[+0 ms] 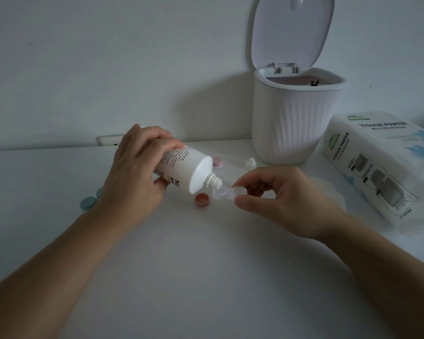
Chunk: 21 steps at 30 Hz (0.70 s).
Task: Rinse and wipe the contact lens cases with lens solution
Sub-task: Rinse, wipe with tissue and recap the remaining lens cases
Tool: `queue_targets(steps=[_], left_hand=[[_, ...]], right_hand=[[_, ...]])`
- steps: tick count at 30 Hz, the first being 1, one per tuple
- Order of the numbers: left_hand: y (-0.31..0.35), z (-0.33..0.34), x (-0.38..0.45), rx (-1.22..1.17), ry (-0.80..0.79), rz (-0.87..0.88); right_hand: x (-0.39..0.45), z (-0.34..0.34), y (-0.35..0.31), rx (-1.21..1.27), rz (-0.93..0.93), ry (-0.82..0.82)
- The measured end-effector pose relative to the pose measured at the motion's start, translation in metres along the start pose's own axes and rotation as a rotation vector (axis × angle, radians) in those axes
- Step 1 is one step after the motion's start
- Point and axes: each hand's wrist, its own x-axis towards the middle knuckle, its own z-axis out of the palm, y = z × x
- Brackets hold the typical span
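My left hand grips a white lens solution bottle, tipped over so its uncapped nozzle points down into the left well of a clear contact lens case. My right hand pinches the right well of that case between thumb and fingers, holding it just above the table. An orange-red case cap lies on the table under the bottle. A pink cap lies behind the bottle, and the bottle's small white cap stands beside the bin.
A white ribbed bin with its lid raised stands at the back right. A tissue paper pack lies at the right, with a loose tissue beside my right hand. Teal caps sit left of my left wrist. The table is white.
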Motion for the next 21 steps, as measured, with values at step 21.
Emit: queue_targets(steps=[21], left_hand=[[0.0007,0.0001,0.0007,-0.004,0.003,-0.005]], right_hand=[[-0.0007,-0.0006,-0.0015,-0.021,0.012,0.011]])
